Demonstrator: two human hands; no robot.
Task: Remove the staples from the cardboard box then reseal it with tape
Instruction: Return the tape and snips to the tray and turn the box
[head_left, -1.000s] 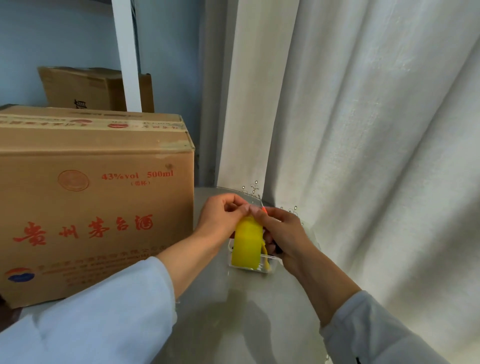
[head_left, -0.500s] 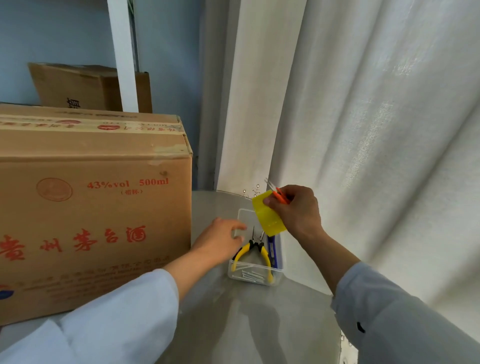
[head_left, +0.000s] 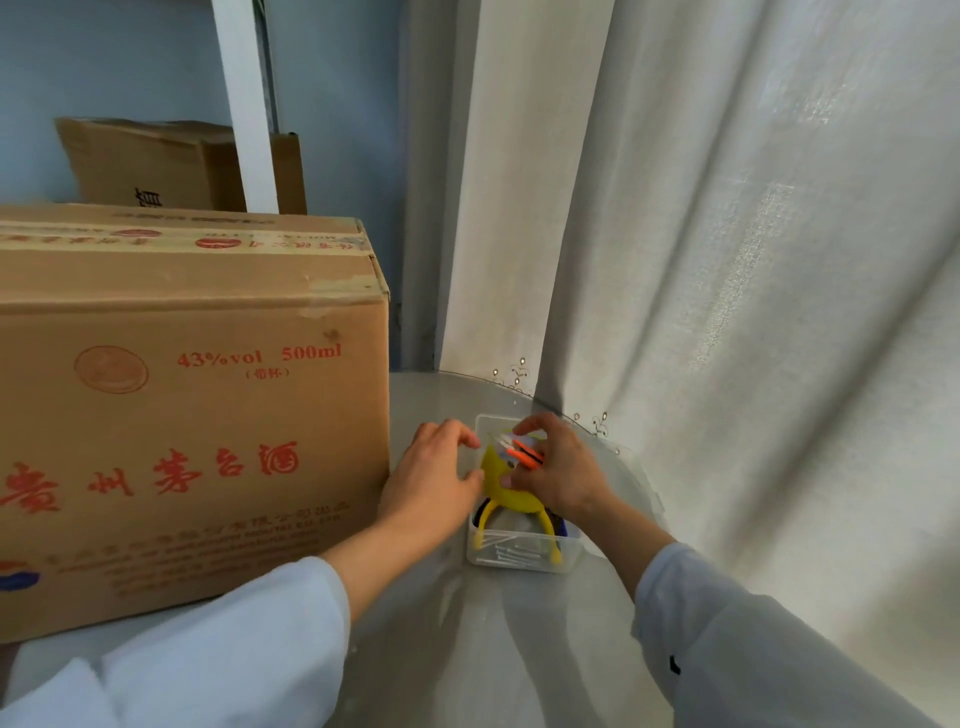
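Down comes the right hand (head_left: 558, 475) again: half a second ago it was lifted above the plastic tub (head_left: 519, 558) with the yellow roll of tape (head_left: 500, 480) and the small orange-handled scissors (head_left: 522, 451), and now it is back low over the tub with both. Its fingers are curled around the tape and the scissors together, the blades poking out toward the left. The left hand (head_left: 434, 475), which sat by the tub's near corner a moment back, has slid in to meet it; its fingertips touch the edge of the yellow roll, fingers only loosely bent, thumb near the tape. Whether it is actually pinching the loose end I cannot tell.

Under the hands, the yellow-handled pliers (head_left: 550, 535) lie in the tub, beside some thin metal pieces at its front.

The cardboard box (head_left: 192, 415) stands just left of the tub on the table (head_left: 519, 649), flaps closed, a printed strip along the top seam. No hand is on it.

My read: this is fiddling with the tape, likely finding or trimming its end, so the resealing looks to be in preparation. Staples are too small to make out from here.
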